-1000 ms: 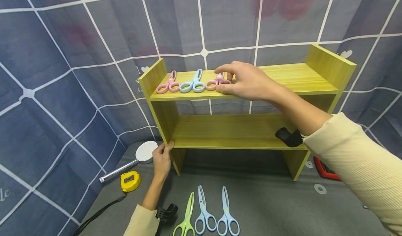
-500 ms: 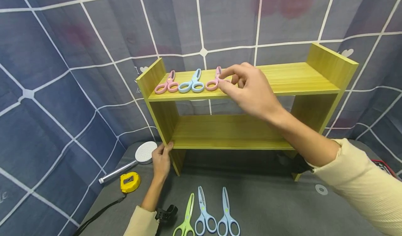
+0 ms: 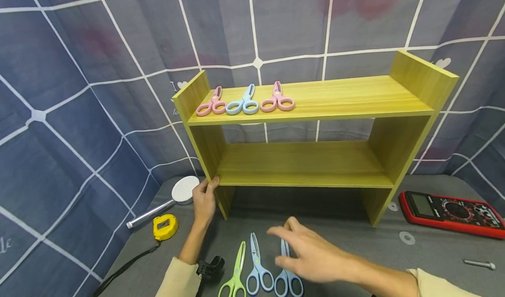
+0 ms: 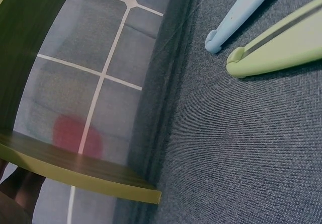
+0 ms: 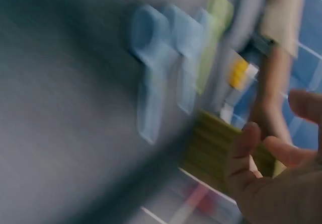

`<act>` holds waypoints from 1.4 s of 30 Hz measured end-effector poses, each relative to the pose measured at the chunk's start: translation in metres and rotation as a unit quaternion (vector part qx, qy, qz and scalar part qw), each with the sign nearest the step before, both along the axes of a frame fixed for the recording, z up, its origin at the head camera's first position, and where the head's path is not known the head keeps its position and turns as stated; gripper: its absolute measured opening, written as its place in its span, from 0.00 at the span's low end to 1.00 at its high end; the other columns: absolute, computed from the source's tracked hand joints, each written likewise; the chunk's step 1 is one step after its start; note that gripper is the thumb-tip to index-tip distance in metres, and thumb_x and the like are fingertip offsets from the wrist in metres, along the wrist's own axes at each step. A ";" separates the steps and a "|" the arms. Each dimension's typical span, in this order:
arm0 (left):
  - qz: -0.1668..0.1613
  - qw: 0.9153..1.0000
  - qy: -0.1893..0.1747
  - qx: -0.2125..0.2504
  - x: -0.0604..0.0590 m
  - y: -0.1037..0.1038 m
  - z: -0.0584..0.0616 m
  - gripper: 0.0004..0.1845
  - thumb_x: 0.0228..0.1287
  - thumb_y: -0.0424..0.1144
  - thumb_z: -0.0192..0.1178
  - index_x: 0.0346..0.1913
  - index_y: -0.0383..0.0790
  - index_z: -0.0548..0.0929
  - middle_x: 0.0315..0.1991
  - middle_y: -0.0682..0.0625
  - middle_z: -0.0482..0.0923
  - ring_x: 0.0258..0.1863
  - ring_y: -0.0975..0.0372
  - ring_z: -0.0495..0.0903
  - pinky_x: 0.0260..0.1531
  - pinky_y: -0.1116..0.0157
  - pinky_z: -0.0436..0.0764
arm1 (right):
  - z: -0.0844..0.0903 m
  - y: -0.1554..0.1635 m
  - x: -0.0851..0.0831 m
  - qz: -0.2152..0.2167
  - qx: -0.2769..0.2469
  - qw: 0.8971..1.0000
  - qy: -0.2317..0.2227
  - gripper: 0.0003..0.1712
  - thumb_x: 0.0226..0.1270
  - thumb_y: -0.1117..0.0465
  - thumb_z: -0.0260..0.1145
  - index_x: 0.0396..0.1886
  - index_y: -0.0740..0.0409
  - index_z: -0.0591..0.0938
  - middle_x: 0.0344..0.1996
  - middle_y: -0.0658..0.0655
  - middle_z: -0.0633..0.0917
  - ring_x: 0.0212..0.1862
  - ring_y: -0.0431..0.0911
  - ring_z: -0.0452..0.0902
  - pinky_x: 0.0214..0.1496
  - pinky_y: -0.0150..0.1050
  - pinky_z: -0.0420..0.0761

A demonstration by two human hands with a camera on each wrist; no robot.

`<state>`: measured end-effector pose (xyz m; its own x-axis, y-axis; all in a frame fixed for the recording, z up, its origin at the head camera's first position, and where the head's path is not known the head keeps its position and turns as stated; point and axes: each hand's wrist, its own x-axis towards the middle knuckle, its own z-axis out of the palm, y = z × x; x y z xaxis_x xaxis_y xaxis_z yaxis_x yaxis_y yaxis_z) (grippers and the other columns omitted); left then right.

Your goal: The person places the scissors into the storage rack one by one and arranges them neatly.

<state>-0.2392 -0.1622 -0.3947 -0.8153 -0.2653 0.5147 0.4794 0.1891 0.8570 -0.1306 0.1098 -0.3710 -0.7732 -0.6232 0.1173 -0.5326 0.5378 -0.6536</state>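
Three pink and blue plastic scissors (image 3: 247,99) lay atop yellow wooden rack (image 3: 347,96), left; three green and blue scissors (image 3: 257,262) apparently awaited on grey table (image 3: 434,262), near. Left hand (image 3: 204,203) gripped rack; right hand (image 3: 309,254) spread, empty.

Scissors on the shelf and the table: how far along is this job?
Looks done: the left pink pair, the shelved blue pair and the right pink pair lie in a row on the top shelf.
In hand: the right hand is over the rightmost blue pair, apparently not gripping it; the left hand holds the left side panel.
Probably left: that pair, the middle blue pair and the green pair on the table.
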 end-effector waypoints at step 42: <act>0.008 1.000 -0.006 0.003 0.001 0.002 0.001 0.12 0.64 0.28 0.57 0.41 0.18 0.84 0.33 0.58 0.82 0.35 0.71 0.77 0.44 0.72 0.73 | -0.104 0.025 0.005 0.126 -0.076 0.989 -0.015 0.17 0.58 0.54 0.72 0.47 0.50 0.84 0.35 0.38 0.74 0.34 0.29 0.65 0.32 0.25 0.67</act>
<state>-0.2381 -0.1607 -0.3936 -0.8171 -0.2802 0.5039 0.4666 0.1920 0.8634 -0.1253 0.1348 -0.4748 -0.6006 -0.7732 0.2037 -0.6156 0.2846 -0.7349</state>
